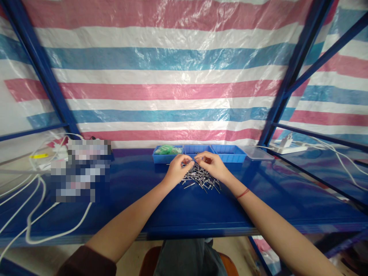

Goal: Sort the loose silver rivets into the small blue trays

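Observation:
A loose heap of silver blind rivets [201, 178] with thin pins lies on the blue table. Over its left side is my left hand [180, 168], thumb and forefinger closed together; what they hold is too small to make out. Opposite it, above the heap's right side, my right hand [214, 165] pinches a thin grey piece that looks like one of the rivets. The fingertips of both hands nearly meet. Just behind them stands a row of blue bins: the left bin [161, 158] holds green packets, the middle bin [188, 148] is partly hidden by my hands, and the right bin [234, 158] is beside it.
A clear plastic lid [260, 154] lies right of the bins. White power strips [287, 146] and cables [43, 191] are at both sides. A blurred-out patch [83, 168] covers things at the left. Blue frame posts [283, 92] and a striped sheet [172, 92] enclose the table [138, 207].

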The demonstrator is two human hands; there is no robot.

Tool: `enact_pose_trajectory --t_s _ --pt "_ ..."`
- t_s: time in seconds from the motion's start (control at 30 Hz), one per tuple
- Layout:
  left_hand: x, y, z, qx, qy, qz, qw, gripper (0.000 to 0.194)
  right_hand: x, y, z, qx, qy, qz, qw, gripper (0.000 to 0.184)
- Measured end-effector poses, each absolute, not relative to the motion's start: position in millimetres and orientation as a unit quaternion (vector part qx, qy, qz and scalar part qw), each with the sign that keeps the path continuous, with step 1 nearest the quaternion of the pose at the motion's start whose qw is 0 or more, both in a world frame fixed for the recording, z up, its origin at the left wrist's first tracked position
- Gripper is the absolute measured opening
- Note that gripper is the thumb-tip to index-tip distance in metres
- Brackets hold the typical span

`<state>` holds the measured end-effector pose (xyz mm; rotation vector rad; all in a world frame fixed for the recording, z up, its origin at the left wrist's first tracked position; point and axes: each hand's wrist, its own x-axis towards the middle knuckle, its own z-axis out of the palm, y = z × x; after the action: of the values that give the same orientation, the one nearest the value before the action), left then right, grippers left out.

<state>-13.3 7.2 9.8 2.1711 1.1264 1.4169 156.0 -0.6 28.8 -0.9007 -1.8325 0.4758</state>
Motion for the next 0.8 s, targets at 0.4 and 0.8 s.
enact_pose_trajectory --t_s 0.4,0.8 --pt "-14.9 7.1 11.3 0.762 0.384 0.505 0.129 0.009 161.2 4.4 26.6 -0.371 -0.794 0.154 0.457 0.018" --pt "-20.1 8.9 6.9 0.838 0.39 0.38 0.039 0.023 206.7 18.7 39.9 -0.623 -0.642 0.012 0.447 0.022"
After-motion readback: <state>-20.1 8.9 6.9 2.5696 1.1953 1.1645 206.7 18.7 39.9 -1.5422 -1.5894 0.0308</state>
